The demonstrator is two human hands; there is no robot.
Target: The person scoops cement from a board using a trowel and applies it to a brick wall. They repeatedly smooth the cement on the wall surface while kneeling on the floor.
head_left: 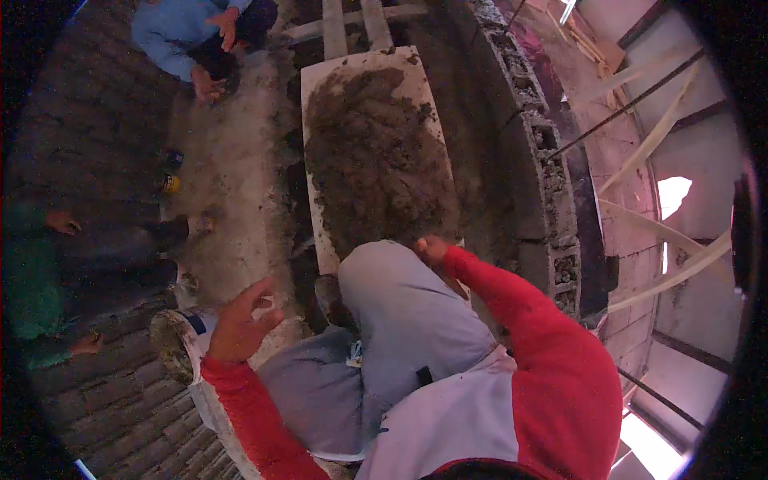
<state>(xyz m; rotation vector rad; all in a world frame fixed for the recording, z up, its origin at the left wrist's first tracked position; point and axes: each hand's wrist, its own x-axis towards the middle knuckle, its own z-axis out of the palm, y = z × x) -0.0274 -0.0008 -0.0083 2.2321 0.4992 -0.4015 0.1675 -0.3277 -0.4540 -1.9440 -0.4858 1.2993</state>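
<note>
A pale board (318, 220) lies in front of my knees, heaped with dark, wet-looking mortar (376, 152). My right hand (433, 250) is beside my raised knee at the board's near right corner. Its fingers are curled in, and whatever they may hold is hidden. Off to the left, my left hand (244, 322) is lifted with thumb and fingers apart, holding nothing. It is nearest to a white bucket (196, 332) with a dirty rim, partly behind my hand and sleeve.
A hollow concrete block wall (552, 200) with thin rods runs along the right. Wooden beams (334, 28) extend beyond the board. One person in blue (164, 40) sits at the far left; another in green (36, 272) is at the left edge. A yellow-and-dark object (170, 183) stands between them.
</note>
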